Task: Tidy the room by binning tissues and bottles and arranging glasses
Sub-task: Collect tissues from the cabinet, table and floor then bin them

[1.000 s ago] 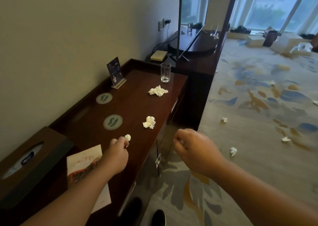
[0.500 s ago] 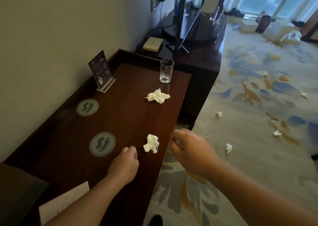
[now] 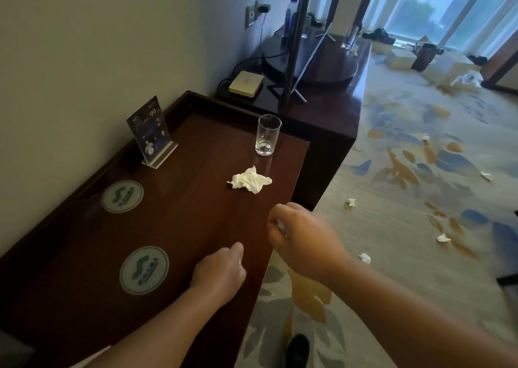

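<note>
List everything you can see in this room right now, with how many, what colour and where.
desk: one, dark brown, along the wall
crumpled tissue: one, white, on the desk
floor tissues: at least five, white, on the carpet
glass: one, clear, upright at the desk's far end
coasters: two, pale green, on the desk
sign stand: one, dark blue, by the wall
bottle: one, blue, behind the TV
left hand: closed, white scrap showing
right hand: closed on white tissue

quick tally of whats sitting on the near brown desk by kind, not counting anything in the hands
tissue: 1
glass: 1
coasters: 2
sign stand: 1
total: 5
</note>
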